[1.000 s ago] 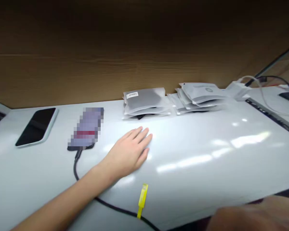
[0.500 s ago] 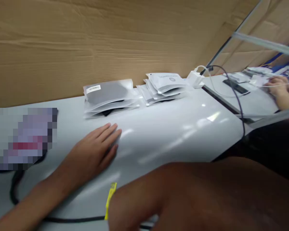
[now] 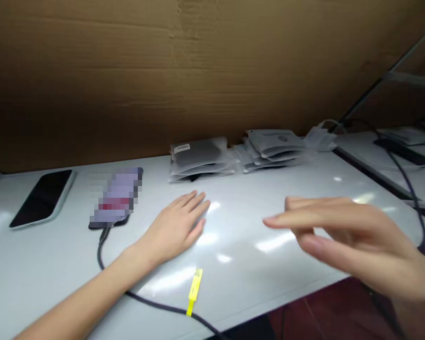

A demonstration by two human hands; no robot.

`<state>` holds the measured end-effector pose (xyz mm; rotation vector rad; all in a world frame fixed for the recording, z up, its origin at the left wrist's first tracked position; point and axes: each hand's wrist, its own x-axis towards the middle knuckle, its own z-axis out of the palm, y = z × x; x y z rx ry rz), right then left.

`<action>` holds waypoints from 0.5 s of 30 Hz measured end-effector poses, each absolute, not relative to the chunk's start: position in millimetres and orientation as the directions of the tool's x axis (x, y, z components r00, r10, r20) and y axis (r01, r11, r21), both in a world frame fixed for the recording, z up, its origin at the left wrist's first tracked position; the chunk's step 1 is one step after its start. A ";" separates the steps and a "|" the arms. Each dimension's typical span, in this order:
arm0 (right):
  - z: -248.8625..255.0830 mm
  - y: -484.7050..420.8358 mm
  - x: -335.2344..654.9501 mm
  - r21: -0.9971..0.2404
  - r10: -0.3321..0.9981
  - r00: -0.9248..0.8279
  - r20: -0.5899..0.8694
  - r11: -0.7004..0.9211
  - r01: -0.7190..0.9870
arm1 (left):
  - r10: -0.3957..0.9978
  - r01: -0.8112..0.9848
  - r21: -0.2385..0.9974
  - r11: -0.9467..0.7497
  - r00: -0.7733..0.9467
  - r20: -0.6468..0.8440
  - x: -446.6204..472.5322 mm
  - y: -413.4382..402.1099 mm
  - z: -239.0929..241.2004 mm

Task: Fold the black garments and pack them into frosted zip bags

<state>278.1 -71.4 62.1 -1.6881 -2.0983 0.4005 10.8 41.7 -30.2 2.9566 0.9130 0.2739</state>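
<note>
My left hand lies flat on the white tabletop, fingers stretched out and nothing in it. Just beyond its fingertips is a stack of clear zip pouches with dark contents, the top one bearing a small white label. Above the table on the right, my right hand hovers with fingers extended and thumb apart, holding nothing. Left of my left hand lies a phone, its screen blurred out. A black cable with a yellow tag runs from it under my left forearm.
A second phone with a dark screen lies at the far left. Beside the first stack is another pile of pouches, then a white charger with cords. A cardboard wall rises behind; a dark divider strip crosses at the right.
My view has swung left, bringing the second phone in. My right hand has drawn back from close to the camera to the right side. My left hand stays flat on the table.
</note>
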 end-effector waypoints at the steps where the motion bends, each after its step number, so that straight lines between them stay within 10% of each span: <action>1: 65.5 -53.2 284.4 -0.456 0.968 -0.179 0.176 0.241 0.856 | 0.560 0.554 0.086 -0.828 0.810 0.171 10.6 41.2 -29.7; 10: 37.3 45.2 381.0 -0.033 0.881 -0.225 0.416 0.261 0.965 | 0.574 0.567 0.099 -0.818 0.794 0.198 8.5 38.4 -26.3; 15: 39.9 56.3 393.0 -0.009 0.891 -0.155 0.427 0.175 0.985 | 0.574 0.558 0.136 -0.818 0.792 0.208 7.1 37.6 -28.7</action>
